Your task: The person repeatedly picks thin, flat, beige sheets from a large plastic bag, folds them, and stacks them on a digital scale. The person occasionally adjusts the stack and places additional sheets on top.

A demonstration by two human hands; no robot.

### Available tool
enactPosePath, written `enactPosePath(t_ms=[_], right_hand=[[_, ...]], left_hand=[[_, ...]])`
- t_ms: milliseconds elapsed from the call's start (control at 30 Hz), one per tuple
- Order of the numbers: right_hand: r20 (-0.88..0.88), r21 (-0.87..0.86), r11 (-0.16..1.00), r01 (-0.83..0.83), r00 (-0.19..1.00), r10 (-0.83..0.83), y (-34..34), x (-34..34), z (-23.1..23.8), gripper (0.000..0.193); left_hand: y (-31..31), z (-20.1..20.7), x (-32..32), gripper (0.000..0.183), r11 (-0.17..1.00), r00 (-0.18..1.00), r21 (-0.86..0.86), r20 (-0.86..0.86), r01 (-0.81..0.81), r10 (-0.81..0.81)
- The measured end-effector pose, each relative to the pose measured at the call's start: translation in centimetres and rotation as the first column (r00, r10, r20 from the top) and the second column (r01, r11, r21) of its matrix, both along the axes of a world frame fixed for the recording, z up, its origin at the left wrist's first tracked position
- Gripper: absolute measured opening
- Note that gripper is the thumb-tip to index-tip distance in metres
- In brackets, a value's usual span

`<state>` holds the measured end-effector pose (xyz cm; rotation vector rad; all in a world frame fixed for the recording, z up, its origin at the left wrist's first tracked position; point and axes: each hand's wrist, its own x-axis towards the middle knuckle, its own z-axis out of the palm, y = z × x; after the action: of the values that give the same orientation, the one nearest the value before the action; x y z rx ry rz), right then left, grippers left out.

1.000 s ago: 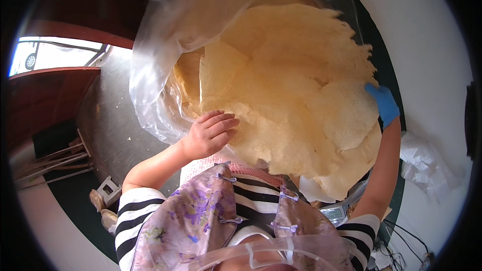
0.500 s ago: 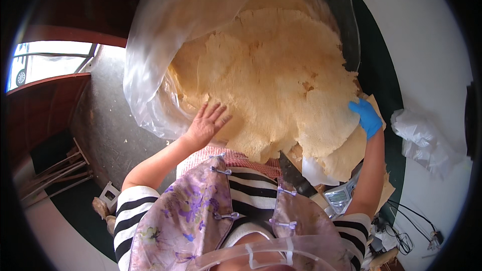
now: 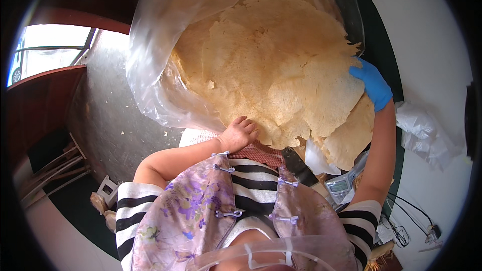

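Note:
A broad stack of thin, tan, ragged-edged flatbread sheets (image 3: 271, 70) spreads in front of me. It lies partly inside a large clear plastic bag (image 3: 150, 65), whose mouth opens toward me. At the near edge of the top sheet, my bare left hand (image 3: 238, 134) has its fingers bent over the rim. My right hand (image 3: 372, 84), in a blue glove, pinches the sheet's right edge; part of those fingers is hidden by the sheet. Below the right hand, a separate torn piece of flatbread (image 3: 349, 143) hangs lower than the stack.
A grey scale with a small display (image 3: 340, 185) stands low on the right, beside a white piece of plastic (image 3: 317, 158). Farther right are a crumpled white plastic bag (image 3: 424, 125) and black cables (image 3: 414, 216). A wooden frame (image 3: 65, 170) leans at the left.
My left hand has come nearer and to the right, its spread fingers now curled at the near edge. My gloved right hand has moved farther up along the right edge.

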<state>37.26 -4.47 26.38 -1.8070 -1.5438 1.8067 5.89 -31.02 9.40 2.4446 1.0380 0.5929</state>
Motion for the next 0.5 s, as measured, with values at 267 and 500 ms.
enactPosePath(t_ms=[267, 500], right_hand=[[0.096, 0.018, 0.987, -0.157, 0.983, 0.155, 3.5, -12.0, -0.4, 0.061], [-0.237, -0.043, 0.991, -0.123, 0.965, 0.110, 3.9, -22.7, -7.0, 0.062]], left_hand=[[-1.2, -0.4, -0.9, 0.022, 0.970, 0.977, -0.224, 0.167, -0.094, 0.134], [-2.1, -1.0, -1.4, 0.013, 0.976, 0.975, -0.147, 0.127, -0.163, 0.182]])
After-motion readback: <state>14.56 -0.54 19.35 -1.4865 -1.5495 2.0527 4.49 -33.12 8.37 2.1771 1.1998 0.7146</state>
